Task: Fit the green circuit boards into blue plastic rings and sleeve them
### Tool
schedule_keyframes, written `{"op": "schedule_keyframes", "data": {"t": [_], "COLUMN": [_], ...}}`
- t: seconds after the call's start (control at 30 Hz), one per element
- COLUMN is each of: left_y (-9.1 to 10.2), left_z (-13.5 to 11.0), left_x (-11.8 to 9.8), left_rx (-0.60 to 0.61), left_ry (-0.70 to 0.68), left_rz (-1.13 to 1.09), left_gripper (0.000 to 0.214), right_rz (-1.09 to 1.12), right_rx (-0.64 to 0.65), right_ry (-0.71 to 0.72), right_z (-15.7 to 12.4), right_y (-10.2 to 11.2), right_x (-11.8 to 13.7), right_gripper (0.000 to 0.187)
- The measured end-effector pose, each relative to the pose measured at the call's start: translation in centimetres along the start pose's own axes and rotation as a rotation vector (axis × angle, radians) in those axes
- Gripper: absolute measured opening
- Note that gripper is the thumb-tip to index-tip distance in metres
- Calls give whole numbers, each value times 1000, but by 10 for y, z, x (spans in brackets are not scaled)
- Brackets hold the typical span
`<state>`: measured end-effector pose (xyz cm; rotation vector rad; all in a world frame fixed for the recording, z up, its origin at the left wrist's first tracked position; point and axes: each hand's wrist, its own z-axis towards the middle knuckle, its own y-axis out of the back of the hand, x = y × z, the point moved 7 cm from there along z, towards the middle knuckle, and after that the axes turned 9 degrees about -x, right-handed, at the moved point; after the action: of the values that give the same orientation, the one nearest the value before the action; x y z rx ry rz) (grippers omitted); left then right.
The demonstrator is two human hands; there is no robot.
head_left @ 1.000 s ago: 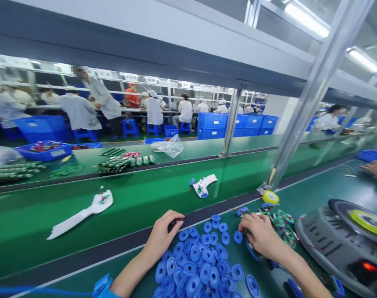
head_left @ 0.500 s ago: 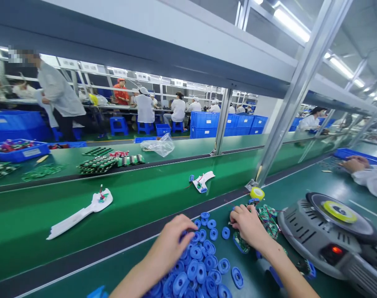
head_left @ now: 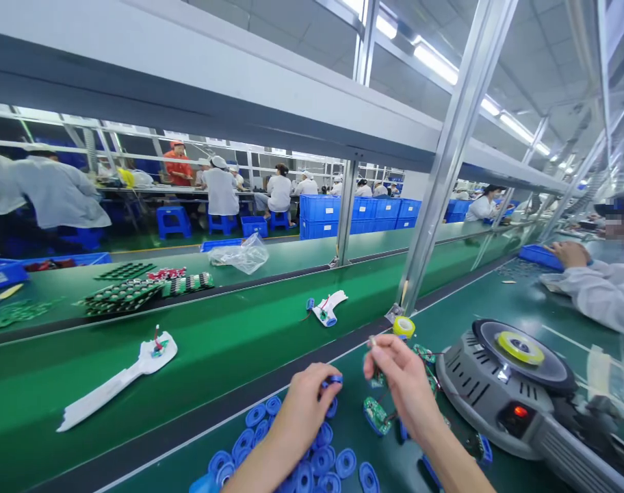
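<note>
Many blue rings (head_left: 322, 460) lie heaped nearest us on the table (head_left: 527, 311), under and beside the left hand (head_left: 306, 400). Its fingers are together, clamped on one held ring (head_left: 334, 379), which we see nearly edge-on, its long axis running roughly across our view. Key relation: this ring sits to the left of the right hand's fingers and a little nearer us, a clear gap between. The right hand (head_left: 374, 356) pinches a small pale piece (head_left: 372, 340), its end pointing up and away; we cannot tell exactly what it is. Below those fingers a green circuit board (head_left: 378, 415) lies on the table, nearer the right hand than the left. We see nothing standing between the two hands. To the right, the grey machine (head_left: 491, 397) flanks the right forearm. Beyond the hands: a yellow tape roll (head_left: 404, 326), then a short white shell (head_left: 331, 308) on the green belt (head_left: 230, 363). Farther, blue crates (head_left: 319, 216).
</note>
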<state>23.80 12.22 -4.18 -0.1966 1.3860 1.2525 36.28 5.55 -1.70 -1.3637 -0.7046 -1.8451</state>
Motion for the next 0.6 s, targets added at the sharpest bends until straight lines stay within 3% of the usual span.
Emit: {"op": "schedule_keyframes", "data": {"t": [0.13,0.27,0.43,0.6], "left_y": [36,51,56,57], "left_z": [-16,-32,-40,-43], "left_x": [7,8,3,-2], "left_rx": [-117,-184,-229,-211], "left_ry": [222,337,323,255], "left_rz": [-246,-360,-467,-417], "left_gripper": [26,30,20,21], "right_rz": [-53,-340,-441,-495], "right_rx": [145,140,83,94], "right_ry": [-75,145,406,494], "right_z": [-27,-47,-56,-58], "right_y": [-37,-52,-52,-51], "right_x": [-1,7,17,29], "right_gripper": [13,10,11,7]}}
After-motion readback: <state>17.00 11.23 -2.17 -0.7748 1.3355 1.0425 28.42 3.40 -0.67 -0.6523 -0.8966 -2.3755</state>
